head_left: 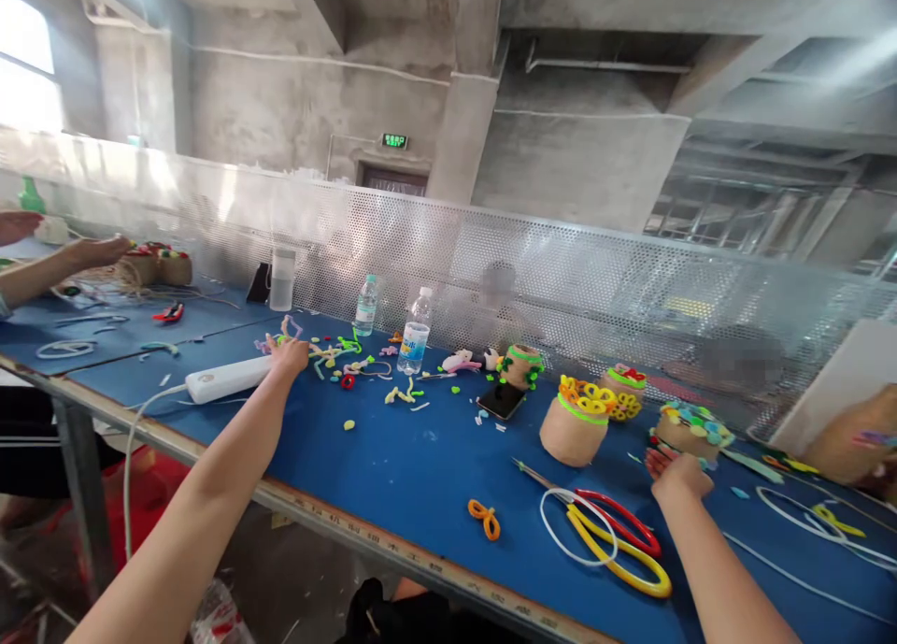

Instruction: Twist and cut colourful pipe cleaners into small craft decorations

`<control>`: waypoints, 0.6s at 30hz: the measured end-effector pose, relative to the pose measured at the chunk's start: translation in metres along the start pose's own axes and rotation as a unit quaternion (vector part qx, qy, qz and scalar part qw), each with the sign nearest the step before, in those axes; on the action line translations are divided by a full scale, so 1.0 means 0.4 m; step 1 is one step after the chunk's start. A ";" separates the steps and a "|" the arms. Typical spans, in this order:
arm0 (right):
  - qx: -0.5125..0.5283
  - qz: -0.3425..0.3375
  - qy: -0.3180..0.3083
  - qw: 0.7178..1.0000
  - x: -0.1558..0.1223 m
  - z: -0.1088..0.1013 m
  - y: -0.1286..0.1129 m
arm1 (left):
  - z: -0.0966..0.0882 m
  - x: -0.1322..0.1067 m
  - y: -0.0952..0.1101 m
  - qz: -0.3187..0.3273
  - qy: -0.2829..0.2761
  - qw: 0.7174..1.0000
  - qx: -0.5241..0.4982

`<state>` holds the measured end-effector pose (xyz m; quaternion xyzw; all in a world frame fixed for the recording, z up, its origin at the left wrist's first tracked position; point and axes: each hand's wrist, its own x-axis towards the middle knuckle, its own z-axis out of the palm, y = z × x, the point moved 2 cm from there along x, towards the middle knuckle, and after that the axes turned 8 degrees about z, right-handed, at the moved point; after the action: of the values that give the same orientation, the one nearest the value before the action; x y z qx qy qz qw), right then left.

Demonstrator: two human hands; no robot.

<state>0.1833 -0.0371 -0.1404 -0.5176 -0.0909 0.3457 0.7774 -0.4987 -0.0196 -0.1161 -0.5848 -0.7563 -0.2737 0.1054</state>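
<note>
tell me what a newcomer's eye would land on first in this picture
Probably the red-and-yellow-handled tool lying on the near right of the blue table, then the tan pot just beyond it, rimmed with orange and yellow loops. Also striking: the left hand stretched out at bright scraps left of centre, and the right hand close by a blue-and-yellow-trimmed pot.
</note>
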 end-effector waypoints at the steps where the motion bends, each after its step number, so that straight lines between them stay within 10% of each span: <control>1: -0.006 0.008 0.024 1.000 0.000 -0.005 -0.001 | 0.006 -0.001 0.001 0.000 -0.002 1.000 0.004; 18: -0.016 0.097 0.073 0.992 -0.024 -0.021 -0.027 | -0.077 -0.007 0.008 -0.050 0.157 0.985 -0.042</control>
<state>0.1850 -0.0518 -0.1328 -0.5601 0.0112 0.3797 0.7362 -0.4997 -0.0378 -0.0911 -0.4995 -0.7467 -0.3985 0.1846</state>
